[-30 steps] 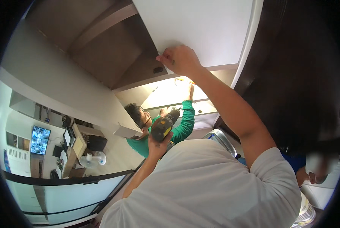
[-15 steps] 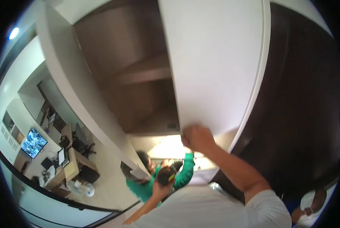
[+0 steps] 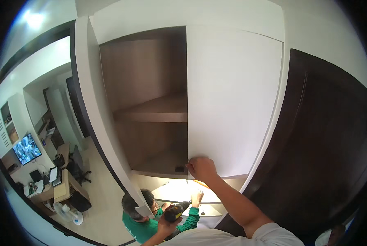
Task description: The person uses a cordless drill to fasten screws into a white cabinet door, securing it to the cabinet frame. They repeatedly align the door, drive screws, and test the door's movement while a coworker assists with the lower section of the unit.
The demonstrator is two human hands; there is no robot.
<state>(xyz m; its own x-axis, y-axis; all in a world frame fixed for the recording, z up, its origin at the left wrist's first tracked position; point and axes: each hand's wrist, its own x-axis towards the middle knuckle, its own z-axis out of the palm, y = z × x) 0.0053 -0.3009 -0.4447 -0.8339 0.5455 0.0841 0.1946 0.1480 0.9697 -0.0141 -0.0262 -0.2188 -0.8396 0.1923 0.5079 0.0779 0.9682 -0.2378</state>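
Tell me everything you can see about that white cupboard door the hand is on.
The cupboard door is a tall, plain white panel, smooth and flat, with no handle showing. It covers the right half of a high cupboard; the left half stands open, showing a brown wood-look inside with one shelf. The right hand grips the door's lower left corner from below. A dark brown panel stands to its right. Whether it is fully shut cannot be told.

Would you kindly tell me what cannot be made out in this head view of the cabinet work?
- Right hand fingertips: curled on the white cabinet door lower corner, grip unclear.
- Left hand: low in frame, mostly covered by the yellow-black power drill.
- Small dark item on the lower shelf: too small to identify.
- Co-worker in green: partly hidden by the cabinet's side panel.
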